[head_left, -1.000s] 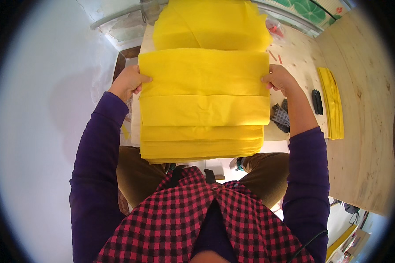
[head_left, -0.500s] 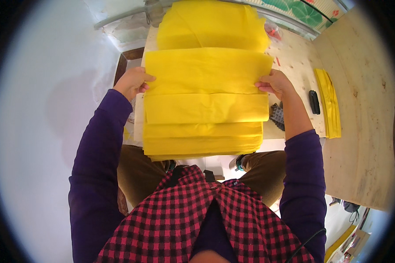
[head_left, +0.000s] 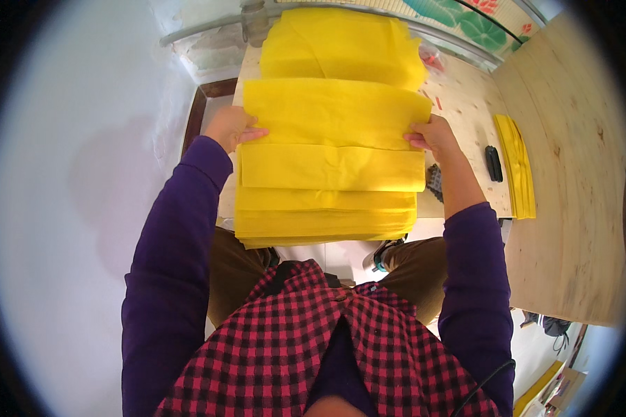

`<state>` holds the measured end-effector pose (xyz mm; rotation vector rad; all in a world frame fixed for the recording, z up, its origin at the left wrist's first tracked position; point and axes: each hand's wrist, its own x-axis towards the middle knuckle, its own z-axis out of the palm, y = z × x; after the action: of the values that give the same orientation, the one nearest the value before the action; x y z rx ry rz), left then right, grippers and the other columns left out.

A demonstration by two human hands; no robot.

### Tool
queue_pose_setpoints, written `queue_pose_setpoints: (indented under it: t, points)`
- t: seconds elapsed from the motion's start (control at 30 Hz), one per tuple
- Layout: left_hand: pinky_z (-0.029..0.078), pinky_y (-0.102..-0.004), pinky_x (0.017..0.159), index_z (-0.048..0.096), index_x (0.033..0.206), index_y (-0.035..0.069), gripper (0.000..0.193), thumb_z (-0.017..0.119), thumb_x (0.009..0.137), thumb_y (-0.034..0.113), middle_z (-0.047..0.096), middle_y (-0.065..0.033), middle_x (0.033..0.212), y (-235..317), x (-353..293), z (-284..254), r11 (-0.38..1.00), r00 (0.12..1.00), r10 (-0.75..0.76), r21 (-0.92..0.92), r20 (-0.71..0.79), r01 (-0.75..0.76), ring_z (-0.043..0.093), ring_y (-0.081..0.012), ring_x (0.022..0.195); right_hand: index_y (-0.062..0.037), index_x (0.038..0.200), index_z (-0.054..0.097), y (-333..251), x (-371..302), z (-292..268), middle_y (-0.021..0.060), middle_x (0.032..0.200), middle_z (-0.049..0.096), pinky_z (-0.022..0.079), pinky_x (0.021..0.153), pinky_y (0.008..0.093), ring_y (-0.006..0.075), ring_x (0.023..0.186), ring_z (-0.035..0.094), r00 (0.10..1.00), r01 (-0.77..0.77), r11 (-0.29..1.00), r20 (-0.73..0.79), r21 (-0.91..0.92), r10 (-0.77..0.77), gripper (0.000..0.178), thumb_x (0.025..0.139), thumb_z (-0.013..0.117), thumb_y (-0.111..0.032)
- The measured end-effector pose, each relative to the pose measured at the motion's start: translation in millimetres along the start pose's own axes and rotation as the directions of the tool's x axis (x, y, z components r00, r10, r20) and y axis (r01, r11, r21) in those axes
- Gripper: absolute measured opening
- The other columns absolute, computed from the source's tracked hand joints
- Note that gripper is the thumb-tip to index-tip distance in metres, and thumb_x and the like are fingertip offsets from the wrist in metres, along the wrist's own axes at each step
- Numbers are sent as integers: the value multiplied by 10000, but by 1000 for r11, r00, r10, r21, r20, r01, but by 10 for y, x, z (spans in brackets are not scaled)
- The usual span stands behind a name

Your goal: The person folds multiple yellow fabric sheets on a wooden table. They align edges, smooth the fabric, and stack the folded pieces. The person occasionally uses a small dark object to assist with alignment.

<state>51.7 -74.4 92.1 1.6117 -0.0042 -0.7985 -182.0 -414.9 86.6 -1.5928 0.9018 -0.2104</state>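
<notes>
Two bare hands at work, purple sleeves (head_left: 170, 271) to the wrists. Left hand (head_left: 235, 129) closed on the left edge of a yellow sheet (head_left: 335, 111), some fingers lying over its face. Right hand (head_left: 430, 135) closed on the right edge of the same sheet, thumb and fingers pinching near the far corner. Hands well apart, sheet spread between them, roughly level with each other.

Sheet lies above a layered stack of yellow cloth (head_left: 327, 222), middle of the scene. Crosswise band (head_left: 334, 167) on its near side, lightly creased; cannot tell if folded over or a separate layer. Stack edges show as several steps toward the wearer; near end juts past the bench (head_left: 469, 128), over the gap between the knees. Just beyond the sheet, a second yellow pile (head_left: 341, 45), ragged along its right side.

Right part of bench: grey-black bundle (head_left: 435, 182) partly hidden by the right forearm; small black object (head_left: 493, 164) farther right; narrow folded yellow strips (head_left: 515, 167) beside an upright wooden panel (head_left: 570, 174). Far right of the second pile, a clear bag (head_left: 432, 61) with something red inside. Far left, a see-through jar (head_left: 254, 24). Wearer in a red-and-black checked garment (head_left: 271, 347).
</notes>
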Motion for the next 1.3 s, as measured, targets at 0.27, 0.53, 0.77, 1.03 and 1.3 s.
queue_pose_setpoints:
  t: [0.27, 0.53, 0.77, 1.03, 1.3]
  points:
    - [552, -286, 865, 512, 1221, -34, 268, 463, 958, -6, 595, -144, 1182, -312, -19, -3, 987, 989, 138, 68, 57, -142, 654, -224, 960, 19, 1085, 599, 237, 94, 34, 103, 957, 668, 578, 658, 274, 195, 781, 692, 999, 28, 987, 21, 160, -32, 220, 874, 633, -32]
    - [542, -268, 724, 561, 1130, -6, 249, 602, 894, 60, 639, -98, 1025, -362, -20, -47, 986, 986, 148, 69, 80, -154, 664, -192, 816, 30, 1086, 596, 382, 137, 51, 119, 992, 675, 565, 760, 285, 206, 863, 684, 994, 93, 979, 46, 179, -102, 232, 882, 641, -71]
    - [441, -222, 535, 607, 1084, 70, 231, 667, 866, 117, 638, -33, 947, 39, 55, -111, 950, 990, 57, 299, 129, -94, 579, -99, 606, 23, 1070, 618, 425, 138, 66, 124, 965, 688, 559, 761, 280, 193, 852, 684, 994, 97, 972, 36, 216, -107, 222, 879, 655, -83]
    - [536, -263, 689, 591, 1119, 22, 247, 630, 876, 43, 644, -64, 989, -83, 76, 74, 989, 991, 132, 61, 9, -133, 646, -170, 743, 39, 1068, 618, 387, 111, 16, 126, 954, 690, 562, 750, 273, 191, 844, 687, 991, 91, 976, 77, 196, -107, 252, 870, 672, -107]
    - [551, -282, 775, 573, 1164, -8, 275, 569, 889, -28, 653, -103, 1069, -351, 51, 63, 962, 962, 271, -49, 28, -270, 674, -203, 873, 29, 1100, 601, 371, 157, -28, 122, 956, 680, 574, 728, 276, 201, 827, 690, 992, 59, 966, 94, 253, -85, 242, 873, 640, -49]
